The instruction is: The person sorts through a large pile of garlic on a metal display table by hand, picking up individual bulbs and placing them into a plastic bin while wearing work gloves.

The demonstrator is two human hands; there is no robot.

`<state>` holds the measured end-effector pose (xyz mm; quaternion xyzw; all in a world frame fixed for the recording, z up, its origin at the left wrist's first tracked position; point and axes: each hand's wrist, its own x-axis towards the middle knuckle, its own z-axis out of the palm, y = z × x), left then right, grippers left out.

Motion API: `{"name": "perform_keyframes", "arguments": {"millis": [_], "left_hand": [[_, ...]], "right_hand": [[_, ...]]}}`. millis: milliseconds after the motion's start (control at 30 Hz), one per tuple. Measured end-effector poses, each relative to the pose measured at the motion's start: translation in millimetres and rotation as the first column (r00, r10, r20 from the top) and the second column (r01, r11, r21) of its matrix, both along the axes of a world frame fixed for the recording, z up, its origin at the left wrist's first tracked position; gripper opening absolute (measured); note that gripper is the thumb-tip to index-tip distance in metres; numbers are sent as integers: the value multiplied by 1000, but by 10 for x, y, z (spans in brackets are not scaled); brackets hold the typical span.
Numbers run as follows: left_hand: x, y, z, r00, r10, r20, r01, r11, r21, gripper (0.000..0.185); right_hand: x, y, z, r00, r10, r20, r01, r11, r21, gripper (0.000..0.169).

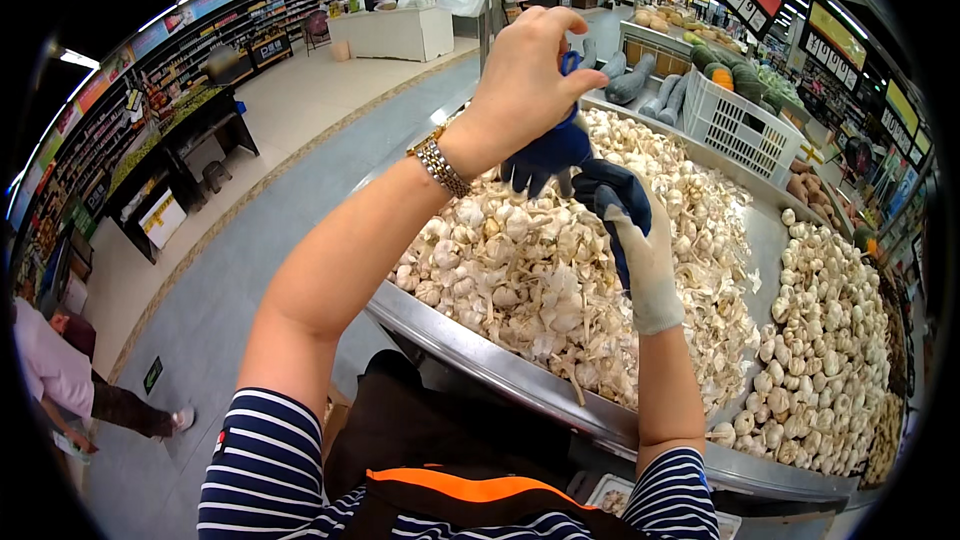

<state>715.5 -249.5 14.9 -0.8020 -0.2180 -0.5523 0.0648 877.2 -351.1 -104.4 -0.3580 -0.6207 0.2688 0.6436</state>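
Observation:
My bare left hand point(529, 79), with a metal-band watch point(441, 162) at its wrist, is raised above the garlic. A small blue loop point(571, 61) shows between its thumb and curled index finger; the other fingers are hidden. Below it a dark blue coated work glove point(551, 150) hangs, its fingers pointing down. My right hand point(628, 240) wears a matching glove with a pale knit back, and its bent fingers come up beside the hanging glove. Whether they grip it, I cannot tell. Beneath both hands spreads a heap of garlic bulbs point(517, 255) with loose papery skins.
A metal display counter point(480, 341) edges the heap in front of me. Cleaner garlic bulbs point(817, 360) lie at the right. Behind stand a white plastic crate point(739, 120) and several winter melons point(631, 81). A person point(67, 375) walks on the floor at the left.

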Motion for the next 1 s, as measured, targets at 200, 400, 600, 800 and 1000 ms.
{"name": "perform_keyframes", "arguments": {"millis": [200,400,600,800,1000], "left_hand": [[62,-88,-466,986,-142,-92,102,931,-350,45],[-82,69,-1127,926,-350,143,326,548,-770,48],[-97,-68,-1242,835,-471,283,476,364,-801,46],[-92,-181,-1267,857,-403,321,468,348,-812,36],[-209,-89,-1370,907,-368,205,384,520,-763,34]], "right_hand": [[74,102,-48,994,-85,-65,79,993,-85,30],[214,305,-220,993,-99,60,108,976,-189,26],[102,314,-264,966,-93,241,135,977,-166,27],[190,399,-411,967,-73,243,134,961,-242,26],[160,377,-369,966,-85,246,171,919,-354,28]]}}
